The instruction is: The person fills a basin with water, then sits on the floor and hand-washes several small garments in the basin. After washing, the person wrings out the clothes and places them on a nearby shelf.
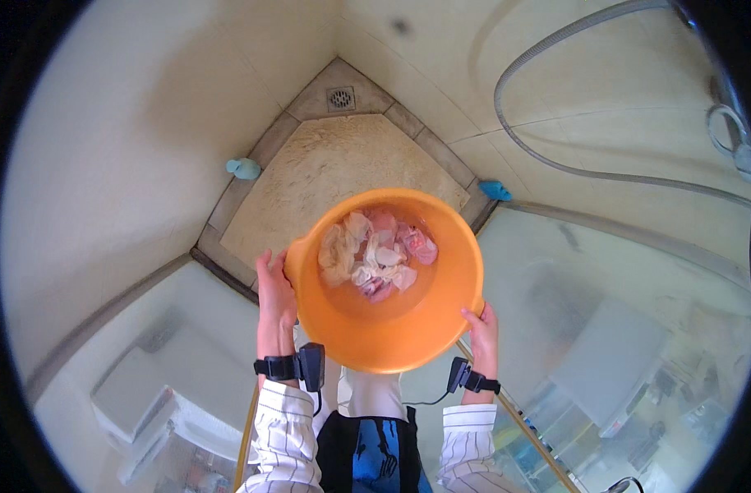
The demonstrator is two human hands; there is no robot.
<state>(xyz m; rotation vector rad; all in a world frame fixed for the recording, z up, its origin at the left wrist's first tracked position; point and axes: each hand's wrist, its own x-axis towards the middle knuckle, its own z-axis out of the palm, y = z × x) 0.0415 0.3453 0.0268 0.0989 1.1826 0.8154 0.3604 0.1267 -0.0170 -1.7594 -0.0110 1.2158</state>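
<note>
An orange plastic basin (392, 345) is held up in front of me between both hands, tipped a little so its inside shows. Crumpled cloths (378, 253) in white, cream and pink lie wet-looking at its bottom. My left hand (275, 294) is closed on the basin's left rim, by a lip that juts out there; some of its fingers are hidden under the rim. At the lower right rim, my right hand (481, 329) grips with the thumb over the edge and the other fingers outside. Black straps with small devices sit on both wrists.
Beyond the basin lies a beige stone shower floor (343, 156) with a square drain (340, 99) in the corner. A pale teal bottle (244, 168) and a blue object (496, 191) stand at its sides. A grey shower hose (548, 162) hangs along the right wall. Glass panels (622, 312) flank me.
</note>
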